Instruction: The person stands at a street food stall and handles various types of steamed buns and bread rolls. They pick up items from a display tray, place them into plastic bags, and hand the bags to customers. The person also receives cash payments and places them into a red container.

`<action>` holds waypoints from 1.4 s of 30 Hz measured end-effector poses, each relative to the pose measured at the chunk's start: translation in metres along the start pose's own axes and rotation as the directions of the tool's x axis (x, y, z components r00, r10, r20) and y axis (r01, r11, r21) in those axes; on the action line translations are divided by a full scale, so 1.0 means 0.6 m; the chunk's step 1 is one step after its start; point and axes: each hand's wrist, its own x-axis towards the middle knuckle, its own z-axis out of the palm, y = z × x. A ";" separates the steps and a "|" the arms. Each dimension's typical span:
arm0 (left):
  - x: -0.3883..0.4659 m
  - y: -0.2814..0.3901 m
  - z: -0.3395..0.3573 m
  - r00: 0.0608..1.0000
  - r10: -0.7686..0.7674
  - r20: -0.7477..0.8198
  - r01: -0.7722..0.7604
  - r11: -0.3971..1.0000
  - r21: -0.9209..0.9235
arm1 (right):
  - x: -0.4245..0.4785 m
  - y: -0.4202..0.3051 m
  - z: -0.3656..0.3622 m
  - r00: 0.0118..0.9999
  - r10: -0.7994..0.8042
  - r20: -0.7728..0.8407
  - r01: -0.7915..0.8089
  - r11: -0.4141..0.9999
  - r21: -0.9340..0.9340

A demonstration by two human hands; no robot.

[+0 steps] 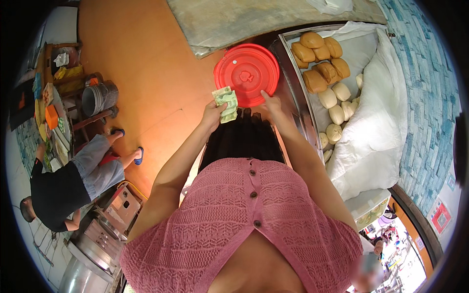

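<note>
Several green banknotes (pixel 227 104) are pinched between the thumb and fingers of my left hand (pixel 212 116). They overlap the near left edge of a round red plastic lid (pixel 242 88) in front of me. My right hand (pixel 273 103) grips the lid's near right rim, thumb on top and the other fingers mostly hidden beneath. A small pale disc, perhaps a coin (pixel 235 62), lies on the lid's far part. A second red rim shows behind the lid; what it belongs to is hidden.
To the right, a metal-edged tray (pixel 304 110) holds brown buns (pixel 315 81) and white steamed buns (pixel 336 114), partly under white cloth (pixel 366 146). A worktop (pixel 256 22) stands ahead. At left are a person in black (pixel 60 194), grey buckets (pixel 93 99) and a laden table (pixel 60 128).
</note>
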 end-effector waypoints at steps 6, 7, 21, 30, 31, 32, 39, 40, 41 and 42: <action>-0.025 -0.022 -0.054 0.987 -0.096 -0.132 0.087 0.994 -0.073 | -0.061 -0.097 -0.080 0.953 0.067 0.295 -0.210 0.849 0.485; -0.019 -0.040 -0.063 0.983 -0.127 -0.136 0.115 0.989 -0.098 | -0.066 -0.125 -0.094 0.932 0.122 0.341 -0.298 0.795 0.528; 0.319 -0.007 0.023 0.815 -0.568 -0.114 0.475 0.769 -0.428 | -0.027 -0.335 -0.151 0.822 -0.051 0.568 -0.511 0.376 0.773; 0.252 -0.068 0.042 0.819 -0.574 0.012 0.492 0.691 -0.530 | -0.018 -0.271 -0.140 0.760 -0.090 0.643 -0.595 0.302 0.745; 0.257 -0.083 0.045 0.796 -0.562 0.227 0.540 0.488 -0.686 | -0.036 -0.271 -0.138 0.806 -0.071 0.587 -0.546 0.293 0.785; 0.281 -0.101 0.038 0.855 -0.501 0.133 0.470 0.643 -0.605 | -0.055 -0.269 -0.132 0.808 -0.115 0.577 -0.523 0.311 0.794; 0.221 -0.131 0.031 0.834 -0.397 0.384 0.492 0.850 -0.188 | -0.101 -0.118 -0.102 0.842 -0.153 0.518 -0.473 0.253 0.844; 0.268 -0.165 -0.085 0.690 -0.222 0.689 0.633 0.646 -0.426 | -0.134 -0.152 -0.091 0.787 0.019 0.617 -0.538 0.511 0.670; 0.192 -0.161 -0.033 0.881 -0.294 0.371 0.393 0.891 -0.229 | -0.113 -0.052 -0.059 0.889 -0.004 0.458 -0.324 0.702 0.634; 0.160 -0.149 -0.049 0.904 -0.261 0.339 0.356 0.898 -0.259 | -0.121 -0.017 -0.036 0.930 -0.017 0.368 -0.197 0.822 0.535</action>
